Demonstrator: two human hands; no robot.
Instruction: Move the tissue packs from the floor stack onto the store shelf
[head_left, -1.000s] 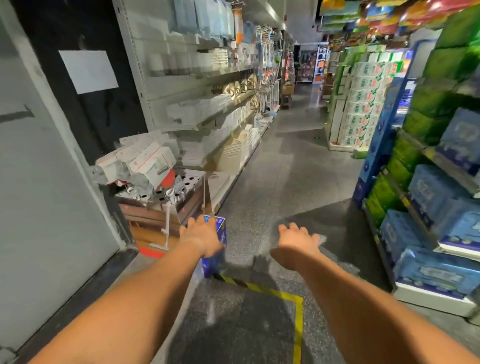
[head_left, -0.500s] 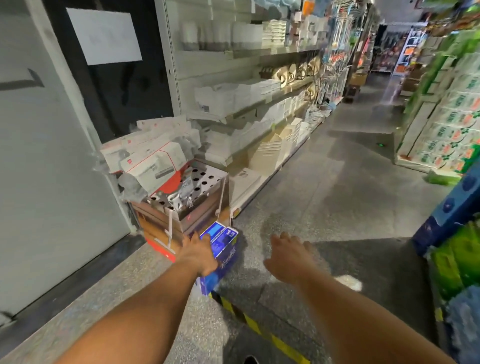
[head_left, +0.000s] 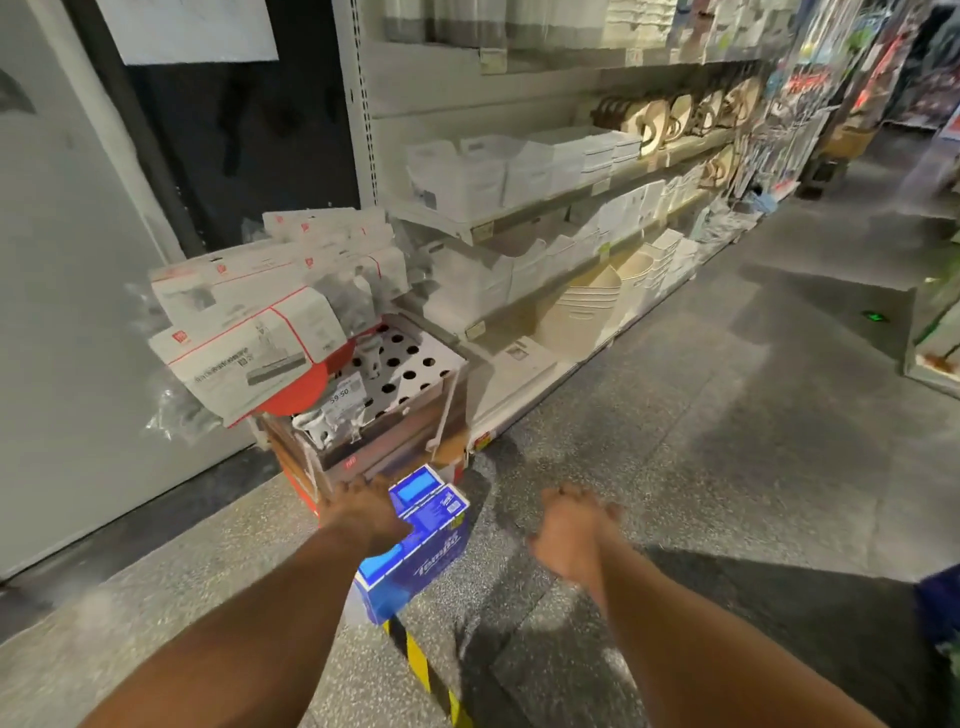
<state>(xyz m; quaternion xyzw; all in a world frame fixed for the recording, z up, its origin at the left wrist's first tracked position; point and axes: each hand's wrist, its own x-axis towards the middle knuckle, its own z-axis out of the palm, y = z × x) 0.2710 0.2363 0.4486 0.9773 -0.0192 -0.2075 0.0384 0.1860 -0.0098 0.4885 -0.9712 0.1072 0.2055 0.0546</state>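
A long store shelf (head_left: 545, 208) is running along the aisle, carrying white bins, and a cardboard display box (head_left: 395, 395) with a perforated top is standing at its near end, heaped with white and red packaged goods. Just in front of that box, blue tissue packs (head_left: 421, 540) are sitting stacked on the speckled floor (head_left: 675, 467), beside a yellow and black tape line (head_left: 421, 670). The left hand (head_left: 363, 512) is lying over the top left edge of the packs, fingers spread on them; whether it is gripping is hard to tell. The right hand (head_left: 571, 530) is hovering near the packs' right side, blurred, holding nothing, fingers loosely extended. The pick-up step seems to be under way; the next move probably calls for the right hand closing on the far side so both can lift.
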